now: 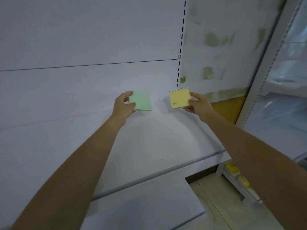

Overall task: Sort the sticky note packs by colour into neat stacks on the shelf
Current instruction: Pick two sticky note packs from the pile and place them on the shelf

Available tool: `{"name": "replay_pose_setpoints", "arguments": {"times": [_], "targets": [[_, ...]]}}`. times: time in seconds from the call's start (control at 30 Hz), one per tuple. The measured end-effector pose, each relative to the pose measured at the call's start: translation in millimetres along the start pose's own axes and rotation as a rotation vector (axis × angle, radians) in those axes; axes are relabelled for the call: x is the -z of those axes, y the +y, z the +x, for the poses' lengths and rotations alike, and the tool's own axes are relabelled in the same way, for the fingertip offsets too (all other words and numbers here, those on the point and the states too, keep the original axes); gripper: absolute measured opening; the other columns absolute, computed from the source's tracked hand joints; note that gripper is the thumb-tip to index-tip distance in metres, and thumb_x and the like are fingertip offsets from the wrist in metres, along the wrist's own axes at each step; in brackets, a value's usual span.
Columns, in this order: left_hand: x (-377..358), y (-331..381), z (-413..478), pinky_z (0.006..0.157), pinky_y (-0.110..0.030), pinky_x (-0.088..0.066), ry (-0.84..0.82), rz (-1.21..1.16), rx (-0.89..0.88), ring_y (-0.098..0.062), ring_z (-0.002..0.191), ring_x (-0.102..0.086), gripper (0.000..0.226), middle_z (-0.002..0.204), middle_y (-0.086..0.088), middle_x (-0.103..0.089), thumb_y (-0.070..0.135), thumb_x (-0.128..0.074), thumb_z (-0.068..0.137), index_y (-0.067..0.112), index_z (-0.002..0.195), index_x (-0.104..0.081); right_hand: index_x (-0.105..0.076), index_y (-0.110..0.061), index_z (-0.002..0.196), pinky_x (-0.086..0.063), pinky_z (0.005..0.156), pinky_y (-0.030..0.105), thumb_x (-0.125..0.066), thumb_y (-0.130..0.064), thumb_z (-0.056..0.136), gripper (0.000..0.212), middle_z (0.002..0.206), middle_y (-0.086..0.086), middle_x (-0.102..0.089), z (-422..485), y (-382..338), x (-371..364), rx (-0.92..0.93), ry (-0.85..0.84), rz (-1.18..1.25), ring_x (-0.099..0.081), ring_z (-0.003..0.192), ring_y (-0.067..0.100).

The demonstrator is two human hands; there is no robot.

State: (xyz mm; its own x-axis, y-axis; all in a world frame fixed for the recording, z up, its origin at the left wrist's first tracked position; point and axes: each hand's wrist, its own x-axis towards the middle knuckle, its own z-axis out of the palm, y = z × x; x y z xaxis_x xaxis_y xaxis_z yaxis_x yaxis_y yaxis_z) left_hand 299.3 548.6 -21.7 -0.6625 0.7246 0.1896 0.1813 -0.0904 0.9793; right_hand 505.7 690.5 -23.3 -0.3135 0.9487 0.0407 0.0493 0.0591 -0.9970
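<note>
Mint green and pale yellow showing against white shelving

The green sticky note pack [141,101] is showing a plain mint-green face. The yellow sticky note pack [179,99] is showing a pale yellow face with a small block of dark print near its lower left corner, and a white edge with dark marks is peeking out above its top. The shelf [157,140] and the back panel [83,39] are reading as flat white with a bluish-grey cast. A column of black slots is running down the white upright [180,52]. The wall [232,22] to the right is showing off-white with blotchy olive-green patches, and an ochre band [227,110] is lying along its foot. The floor [216,209] is showing pale wood grain, edged by a dark brown skirting [202,173]. Blurred bright yellow items [231,167] are showing at the lower right.
</note>
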Motion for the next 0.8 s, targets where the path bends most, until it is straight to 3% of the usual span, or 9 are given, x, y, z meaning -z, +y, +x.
{"name": "replay_pose_setpoints", "arguments": {"times": [0.1, 0.17, 0.27, 0.33, 0.43, 0.57, 0.63, 0.7, 0.8], "targets": [[-10, -7, 12, 0.066, -0.024, -0.053, 0.05, 0.019, 0.02, -0.02, 0.106, -0.048, 0.046, 0.113, -0.006, -0.043, -0.01, -0.049, 0.085, 0.006, 0.128, -0.049, -0.044, -0.007, 0.132, -0.054, 0.048, 0.016, -0.041, 0.002, 0.092, 0.041, 0.106, 0.018, -0.055, 25, 6, -5, -0.017, -0.032, -0.049, -0.058, 0.063, 0.017], [-14, -12, 17, 0.06, -0.021, -0.054, 0.091, 0.028, 0.033, -0.02, 0.104, -0.048, 0.046, 0.112, -0.007, -0.043, -0.011, -0.049, 0.085, 0.005, 0.128, -0.048, -0.047, -0.006, 0.13, -0.056, 0.053, 0.021, -0.041, 0.002, 0.092, 0.039, 0.106, 0.016, -0.054, 38, 10, -10, -0.015, -0.054, -0.101, -0.059, 0.069, 0.022], [-19, -19, 20, 0.046, -0.009, -0.05, 0.147, 0.027, 0.059, -0.022, 0.101, -0.049, 0.046, 0.11, -0.01, -0.045, -0.012, -0.05, 0.085, 0.002, 0.128, -0.048, -0.048, -0.005, 0.129, -0.058, 0.076, 0.035, -0.041, -0.002, 0.092, 0.038, 0.12, 0.018, -0.057, 56, 17, -14, 0.031, -0.083, -0.266, -0.058, 0.085, 0.027], [-23, -25, 22, 0.046, -0.009, -0.05, 0.164, 0.046, 0.071, -0.023, 0.1, -0.051, 0.046, 0.11, -0.01, -0.046, -0.011, -0.051, 0.085, 0.003, 0.128, -0.048, -0.046, -0.003, 0.131, -0.046, 0.095, 0.039, -0.041, -0.007, 0.093, 0.039, 0.131, 0.02, -0.053, 63, 18, -13, 0.129, -0.106, -0.45, -0.058, 0.099, 0.03], [-30, -31, 26, 0.058, -0.019, -0.052, 0.168, 0.088, 0.082, -0.023, 0.1, -0.051, 0.046, 0.109, -0.011, -0.047, -0.011, -0.051, 0.084, 0.004, 0.128, -0.049, -0.045, 0.0, 0.131, -0.036, 0.104, 0.037, -0.04, -0.011, 0.094, 0.039, 0.137, 0.018, -0.049, 70, 22, -9, 0.212, -0.134, -0.675, -0.047, 0.124, 0.034], [-39, -31, 29, 0.086, -0.042, -0.051, 0.173, 0.141, 0.101, -0.026, 0.104, -0.052, 0.047, 0.11, -0.011, -0.049, -0.01, -0.053, 0.083, 0.002, 0.128, -0.049, -0.057, -0.003, 0.117, -0.037, 0.102, 0.038, -0.042, -0.008, 0.089, 0.032, 0.128, 0.019, -0.056, 82, 29, -7, 0.197, -0.114, -0.836, -0.048, 0.12, 0.035], [-37, -32, 30, 0.099, -0.045, -0.047, 0.17, 0.177, 0.119, -0.027, 0.106, -0.053, 0.047, 0.116, -0.014, -0.053, -0.009, -0.053, 0.083, 0.002, 0.129, -0.048, -0.063, -0.007, 0.112, -0.042, 0.101, 0.039, -0.042, -0.004, 0.087, 0.033, 0.124, 0.018, -0.06, 84, 28, -8, 0.2, -0.117, -0.837, -0.051, 0.116, 0.035], [-33, -34, 32, 0.104, -0.047, -0.044, 0.168, 0.266, 0.124, -0.031, 0.113, -0.055, 0.047, 0.128, -0.02, -0.054, -0.004, -0.055, 0.084, 0.002, 0.13, -0.047, -0.067, -0.01, 0.108, -0.045, 0.1, 0.038, -0.04, -0.002, 0.087, 0.035, 0.121, 0.016, -0.062, 85, 29, -9, 0.226, -0.126, -0.831, -0.053, 0.113, 0.036], [-29, -34, 32, 0.11, -0.034, -0.034, 0.14, 0.603, 0.109, -0.031, 0.126, -0.048, 0.047, 0.139, -0.02, -0.047, 0.007, -0.054, 0.088, 0.002, 0.134, -0.043, -0.067, -0.008, 0.11, -0.044, 0.093, 0.029, -0.041, -0.002, 0.088, 0.034, 0.124, 0.016, -0.06, 89, 33, -9, 0.246, -0.145, -0.765, -0.056, 0.109, 0.034]]}}
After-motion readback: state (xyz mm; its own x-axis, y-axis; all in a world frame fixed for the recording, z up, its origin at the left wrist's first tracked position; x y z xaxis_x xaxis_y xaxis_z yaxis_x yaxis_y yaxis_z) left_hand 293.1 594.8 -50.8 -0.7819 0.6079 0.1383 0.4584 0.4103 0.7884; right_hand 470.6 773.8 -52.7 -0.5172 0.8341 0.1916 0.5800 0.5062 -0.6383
